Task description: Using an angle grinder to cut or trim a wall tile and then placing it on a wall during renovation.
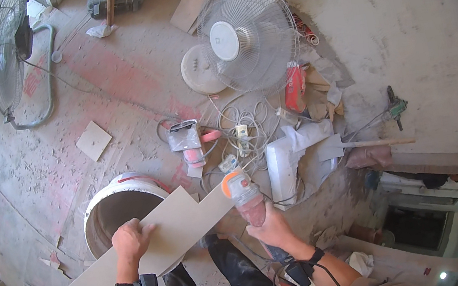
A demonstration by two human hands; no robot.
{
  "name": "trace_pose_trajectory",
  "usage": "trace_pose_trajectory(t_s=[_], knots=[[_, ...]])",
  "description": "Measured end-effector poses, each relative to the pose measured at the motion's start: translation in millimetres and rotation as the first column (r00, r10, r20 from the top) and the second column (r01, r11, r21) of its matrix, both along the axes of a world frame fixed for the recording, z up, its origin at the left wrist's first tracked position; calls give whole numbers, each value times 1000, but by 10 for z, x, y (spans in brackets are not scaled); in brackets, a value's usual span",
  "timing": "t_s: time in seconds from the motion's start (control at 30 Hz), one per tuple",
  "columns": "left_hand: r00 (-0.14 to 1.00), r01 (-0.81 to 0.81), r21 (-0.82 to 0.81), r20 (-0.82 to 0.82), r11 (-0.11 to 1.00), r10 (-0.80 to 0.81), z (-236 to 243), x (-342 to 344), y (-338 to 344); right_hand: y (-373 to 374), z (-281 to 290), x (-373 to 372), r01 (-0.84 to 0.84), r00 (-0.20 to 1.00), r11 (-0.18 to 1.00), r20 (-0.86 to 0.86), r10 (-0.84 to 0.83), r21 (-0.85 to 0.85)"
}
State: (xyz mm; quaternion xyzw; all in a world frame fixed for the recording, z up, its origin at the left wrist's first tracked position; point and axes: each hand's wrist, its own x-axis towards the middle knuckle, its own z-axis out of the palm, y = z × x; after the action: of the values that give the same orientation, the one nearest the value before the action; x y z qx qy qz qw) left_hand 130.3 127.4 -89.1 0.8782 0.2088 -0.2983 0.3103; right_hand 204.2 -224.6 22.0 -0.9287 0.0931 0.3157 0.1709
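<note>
A long beige tile [178,220] with a notch cut in its far edge lies slantwise across a tipped white bucket [96,212]. My left hand [131,241] is closed on the tile near its far edge, with the thumb on its face. An angle grinder [248,204] with an orange disc is in my right hand [273,228], fingers wrapped round its body. The disc sits at the tile's right end; whether it touches cannot be made out. My legs are under the tile's near edge.
A standing fan [246,32] is ahead, and another fan [7,65] stands far left. Tangled cables [247,124] and a power strip [242,139] lie beyond the grinder. A white foam block [281,170] is on the right, near a green drill [397,108]. Rubble and a square tile [94,141] dot the floor.
</note>
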Motion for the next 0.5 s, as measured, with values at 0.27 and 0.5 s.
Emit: trace_pose_trajectory(t_s=[0.27, 0.5], knots=[[1000, 13, -19, -2, 1000, -13, -2, 22, -2, -196, -170, 87, 84, 992, 992, 86, -93, 99], [1000, 11, -14, -5, 1000, -11, -7, -15, 15, -71, -69, 21, 6, 1000, 996, -19, -5, 89]])
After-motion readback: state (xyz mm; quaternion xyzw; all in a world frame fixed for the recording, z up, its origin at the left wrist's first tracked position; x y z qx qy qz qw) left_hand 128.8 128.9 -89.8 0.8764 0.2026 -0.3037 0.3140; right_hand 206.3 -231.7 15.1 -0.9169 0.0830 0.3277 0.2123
